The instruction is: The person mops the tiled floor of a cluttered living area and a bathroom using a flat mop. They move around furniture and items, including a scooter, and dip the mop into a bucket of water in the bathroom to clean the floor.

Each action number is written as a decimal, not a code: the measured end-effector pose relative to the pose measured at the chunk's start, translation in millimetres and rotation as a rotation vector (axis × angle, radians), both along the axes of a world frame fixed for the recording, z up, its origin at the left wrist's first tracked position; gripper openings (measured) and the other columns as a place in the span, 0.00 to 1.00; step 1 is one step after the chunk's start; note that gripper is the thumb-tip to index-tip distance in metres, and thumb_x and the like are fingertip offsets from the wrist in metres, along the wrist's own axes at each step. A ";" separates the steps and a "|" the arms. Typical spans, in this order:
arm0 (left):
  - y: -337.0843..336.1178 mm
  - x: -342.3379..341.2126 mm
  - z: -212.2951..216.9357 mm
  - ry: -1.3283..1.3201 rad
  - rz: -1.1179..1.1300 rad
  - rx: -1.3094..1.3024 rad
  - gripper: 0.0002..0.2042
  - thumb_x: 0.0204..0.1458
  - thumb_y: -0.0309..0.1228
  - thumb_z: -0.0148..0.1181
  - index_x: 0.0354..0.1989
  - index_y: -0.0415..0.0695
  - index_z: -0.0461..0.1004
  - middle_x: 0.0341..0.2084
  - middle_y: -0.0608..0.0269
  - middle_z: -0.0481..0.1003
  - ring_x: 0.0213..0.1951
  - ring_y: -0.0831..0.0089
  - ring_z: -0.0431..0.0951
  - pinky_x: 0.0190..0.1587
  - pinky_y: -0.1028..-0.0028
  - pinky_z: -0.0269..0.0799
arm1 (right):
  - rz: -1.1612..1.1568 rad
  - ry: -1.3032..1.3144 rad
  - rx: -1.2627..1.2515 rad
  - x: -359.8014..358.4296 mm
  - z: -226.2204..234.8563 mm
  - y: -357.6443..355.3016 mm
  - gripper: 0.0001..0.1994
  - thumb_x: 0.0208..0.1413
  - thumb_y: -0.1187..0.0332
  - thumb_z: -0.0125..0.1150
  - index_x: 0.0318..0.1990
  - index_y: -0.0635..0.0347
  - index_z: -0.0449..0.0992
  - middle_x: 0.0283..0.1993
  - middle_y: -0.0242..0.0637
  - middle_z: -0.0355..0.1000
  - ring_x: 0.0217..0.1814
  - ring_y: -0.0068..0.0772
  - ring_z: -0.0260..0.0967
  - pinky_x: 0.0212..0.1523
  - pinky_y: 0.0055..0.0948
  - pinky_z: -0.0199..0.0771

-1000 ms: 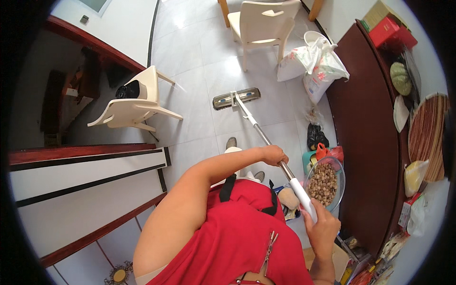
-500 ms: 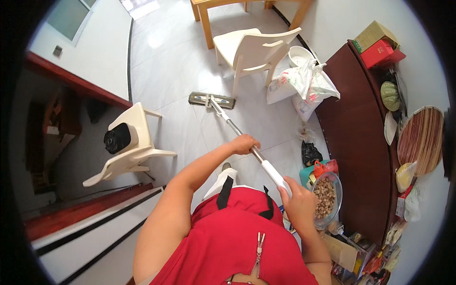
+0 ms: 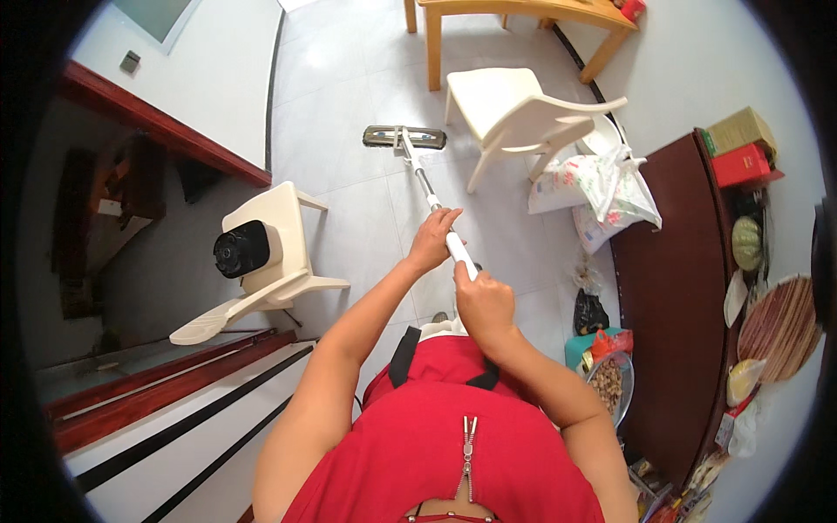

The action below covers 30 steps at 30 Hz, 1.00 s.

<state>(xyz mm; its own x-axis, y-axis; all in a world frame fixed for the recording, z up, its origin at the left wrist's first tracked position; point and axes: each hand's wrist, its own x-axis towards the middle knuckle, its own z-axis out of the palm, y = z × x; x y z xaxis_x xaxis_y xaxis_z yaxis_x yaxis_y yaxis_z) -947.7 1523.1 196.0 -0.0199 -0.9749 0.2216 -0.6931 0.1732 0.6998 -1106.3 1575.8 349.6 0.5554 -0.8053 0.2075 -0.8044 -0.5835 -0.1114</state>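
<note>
Flat mop [image 3: 404, 137] on pale tiled floor [image 3: 349, 78], both hands [image 3: 462, 275] gripping.

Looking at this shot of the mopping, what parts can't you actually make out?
All in the head view:
- Mop handle: its upper stretch is wrapped by the left hand and right hand.
- Mop head: underside faces the floor.
- Feet: hidden by the red apron.
- Bowl contents: too small to identify.
- Wooden table: cut off by the top edge.
</note>
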 end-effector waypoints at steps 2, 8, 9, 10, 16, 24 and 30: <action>-12.7 19.4 8.2 0.073 0.050 0.040 0.28 0.43 0.33 0.70 0.54 0.42 0.70 0.49 0.49 0.71 0.52 0.52 0.70 0.54 0.59 0.68 | 0.070 -0.028 -0.046 32.2 -11.8 -26.0 0.02 0.45 0.72 0.58 0.28 0.58 0.72 0.14 0.38 0.68 0.14 0.31 0.71 0.14 0.28 0.70; -81.8 76.5 7.6 0.020 0.127 -0.006 0.21 0.40 0.29 0.71 0.46 0.44 0.74 0.52 0.52 0.70 0.56 0.55 0.69 0.56 0.61 0.68 | 0.218 0.050 -0.165 114.3 -60.3 -124.7 0.07 0.44 0.73 0.57 0.34 0.62 0.76 0.17 0.44 0.71 0.15 0.32 0.72 0.14 0.28 0.72; -98.4 89.3 3.8 0.010 0.136 -0.017 0.21 0.39 0.29 0.71 0.45 0.45 0.74 0.53 0.52 0.70 0.57 0.55 0.68 0.57 0.62 0.68 | 0.239 0.067 -0.190 127.4 -64.9 -143.4 0.08 0.44 0.73 0.57 0.34 0.62 0.76 0.17 0.45 0.71 0.15 0.32 0.72 0.14 0.28 0.72; -114.5 104.6 -3.5 0.004 0.155 -0.022 0.20 0.40 0.29 0.71 0.44 0.44 0.74 0.53 0.53 0.70 0.57 0.56 0.68 0.57 0.62 0.68 | 0.253 0.041 -0.205 142.8 -66.1 -161.5 0.07 0.43 0.73 0.57 0.32 0.63 0.75 0.17 0.44 0.72 0.16 0.32 0.72 0.15 0.27 0.71; -215.3 157.9 -9.4 -0.034 0.190 0.068 0.17 0.42 0.33 0.70 0.40 0.45 0.74 0.54 0.53 0.71 0.57 0.56 0.68 0.57 0.61 0.67 | 0.237 -0.066 -0.217 195.9 -72.7 -265.4 0.09 0.41 0.72 0.58 0.31 0.67 0.74 0.17 0.43 0.73 0.19 0.35 0.75 0.19 0.26 0.72; -317.8 179.9 -18.3 -0.210 0.088 -0.037 0.14 0.43 0.34 0.68 0.36 0.44 0.73 0.50 0.51 0.73 0.53 0.52 0.71 0.54 0.60 0.68 | 0.117 -0.241 0.455 179.3 -37.1 -367.6 0.20 0.55 0.49 0.58 0.50 0.50 0.75 0.35 0.50 0.76 0.31 0.49 0.76 0.31 0.41 0.75; -361.4 179.0 7.7 -0.027 0.047 -0.105 0.15 0.41 0.32 0.71 0.33 0.42 0.72 0.44 0.51 0.75 0.50 0.51 0.72 0.52 0.57 0.68 | -0.611 -0.594 -0.160 43.1 -61.6 -436.6 0.31 0.52 0.59 0.63 0.61 0.63 0.64 0.58 0.49 0.67 0.63 0.51 0.61 0.63 0.46 0.58</action>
